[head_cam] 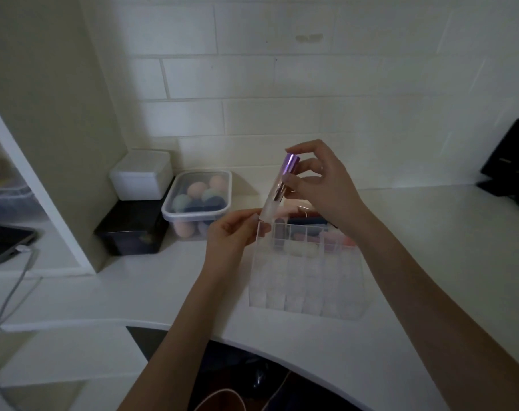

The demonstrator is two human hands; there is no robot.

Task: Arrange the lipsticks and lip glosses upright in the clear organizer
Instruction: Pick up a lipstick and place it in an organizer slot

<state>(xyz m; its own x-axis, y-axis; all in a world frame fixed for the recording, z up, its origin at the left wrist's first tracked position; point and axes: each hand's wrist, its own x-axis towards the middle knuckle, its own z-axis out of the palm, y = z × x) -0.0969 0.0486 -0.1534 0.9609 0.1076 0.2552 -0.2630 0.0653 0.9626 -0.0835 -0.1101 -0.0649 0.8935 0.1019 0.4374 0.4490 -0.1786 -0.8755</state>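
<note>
Two bare forearms are reaching in over the curved edge of the white counter (356, 360). Beyond them, the right hand (320, 185) is pinching the cap end of a frosted clear lip gloss tube with a shiny purple cap (277, 188), while the left hand (231, 232) is pinching the tube's lower end, so both grips are grasping the tube. It is hanging tilted, its base just above the far left corner of the clear acrylic organizer with divided cells (307, 280), whose nearer cells are looking unfilled. Other lipsticks are lying in a blurred heap just behind the organizer. A lidded clear plastic box of pastel makeup sponges (197, 200) is sitting well to the left.

To seat it well, I judge the tube is needing to be straightened to vertical, its base centred over one cell, then lowered gently with the left fingers guiding it clear of the dividers.
</note>
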